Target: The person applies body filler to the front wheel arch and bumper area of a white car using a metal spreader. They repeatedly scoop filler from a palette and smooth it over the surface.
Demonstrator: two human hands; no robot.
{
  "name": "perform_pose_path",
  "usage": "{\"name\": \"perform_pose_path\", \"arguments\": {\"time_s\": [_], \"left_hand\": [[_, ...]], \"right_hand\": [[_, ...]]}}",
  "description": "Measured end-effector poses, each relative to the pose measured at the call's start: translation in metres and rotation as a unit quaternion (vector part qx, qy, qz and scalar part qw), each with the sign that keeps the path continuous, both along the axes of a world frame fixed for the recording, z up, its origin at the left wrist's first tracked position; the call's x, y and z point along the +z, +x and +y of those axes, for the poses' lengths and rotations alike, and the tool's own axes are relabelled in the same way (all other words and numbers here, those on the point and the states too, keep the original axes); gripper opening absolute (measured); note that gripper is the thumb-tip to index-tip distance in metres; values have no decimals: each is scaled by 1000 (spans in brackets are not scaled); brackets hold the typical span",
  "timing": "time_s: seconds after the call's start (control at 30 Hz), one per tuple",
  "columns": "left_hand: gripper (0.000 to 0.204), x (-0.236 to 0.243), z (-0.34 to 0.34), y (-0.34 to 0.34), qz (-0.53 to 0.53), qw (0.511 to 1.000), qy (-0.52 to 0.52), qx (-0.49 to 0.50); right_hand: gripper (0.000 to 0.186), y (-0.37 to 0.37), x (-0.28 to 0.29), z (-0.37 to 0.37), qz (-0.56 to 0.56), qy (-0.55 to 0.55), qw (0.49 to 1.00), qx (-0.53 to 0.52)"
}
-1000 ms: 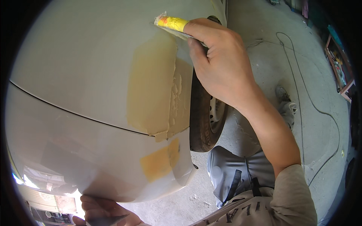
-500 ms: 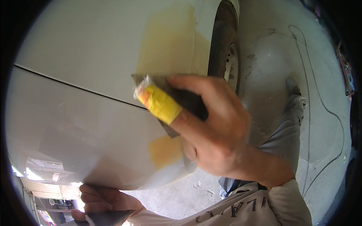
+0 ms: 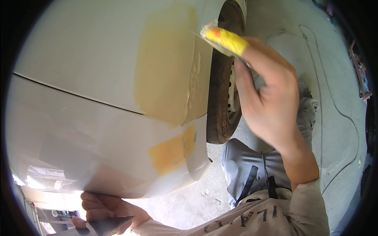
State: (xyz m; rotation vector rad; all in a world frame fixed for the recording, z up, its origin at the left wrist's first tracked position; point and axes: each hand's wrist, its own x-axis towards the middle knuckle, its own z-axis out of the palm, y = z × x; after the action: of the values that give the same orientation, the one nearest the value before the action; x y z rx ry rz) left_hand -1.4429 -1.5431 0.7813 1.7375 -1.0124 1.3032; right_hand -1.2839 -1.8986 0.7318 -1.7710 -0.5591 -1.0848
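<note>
My right hand (image 3: pixel 271 94) is raised off the car body, near the wheel arch. Its fingers pinch a thin putty spreader (image 3: pixel 225 50), seen nearly edge-on. Yellow tape (image 3: pixel 228 41) wraps one of those fingers, with whitish smears at the tip. Below lies a broad patch of yellowish filler (image 3: pixel 163 67) on the pale panel, with a ragged ridge along its right side. A smaller orange-yellow patch (image 3: pixel 167 155) sits on the bumper (image 3: pixel 98 153). At the lower left, my left hand (image 3: pixel 104 206) grips a dark flat plate (image 3: pixel 110 225) beside the bumper's lower edge.
A dark seam (image 3: pixel 78 93) divides panel and bumper. The tyre (image 3: pixel 218 114) stands right of the filler. My grey-clad leg (image 3: pixel 248 165) is bent close to the wheel. A thin cable (image 3: pixel 342 114) loops over the concrete floor (image 3: pixel 271 15) at the right.
My right hand has lifted the putty spreader off the panel and moved up and right, turning it edge-on. The filler's lower part and ridge are uncovered. My left hand has barely moved.
</note>
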Motion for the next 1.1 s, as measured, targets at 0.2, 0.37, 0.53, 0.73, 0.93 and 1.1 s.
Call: {"name": "perform_pose_path", "arguments": {"time_s": [0.2, 0.37, 0.53, 0.73, 0.93, 1.1], "left_hand": [[61, -13, -28, 1, -5, 986, -162, 31], [62, -17, 1, -9, -57, 965, -235, 101], [62, -18, 2, -11, -34, 982, -141, 117], [65, -16, -21, -2, -31, 990, -92, 105], [55, -13, -17, -3, -43, 994, -68, 75], [47, -8, -18, -2, -24, 994, -73, 77]], "right_hand": [[25, 53, 14, -2, -57, 25, 998, -6], [23, 70, 24, 1, -51, 32, 998, -24], [23, 76, 23, 10, -82, 39, 995, -32], [43, 44, 11, 30, -69, 49, 996, 0], [47, -29, -16, 67, -79, 61, 994, 36], [37, -79, -30, 84, -45, 31, 998, 30]]}}
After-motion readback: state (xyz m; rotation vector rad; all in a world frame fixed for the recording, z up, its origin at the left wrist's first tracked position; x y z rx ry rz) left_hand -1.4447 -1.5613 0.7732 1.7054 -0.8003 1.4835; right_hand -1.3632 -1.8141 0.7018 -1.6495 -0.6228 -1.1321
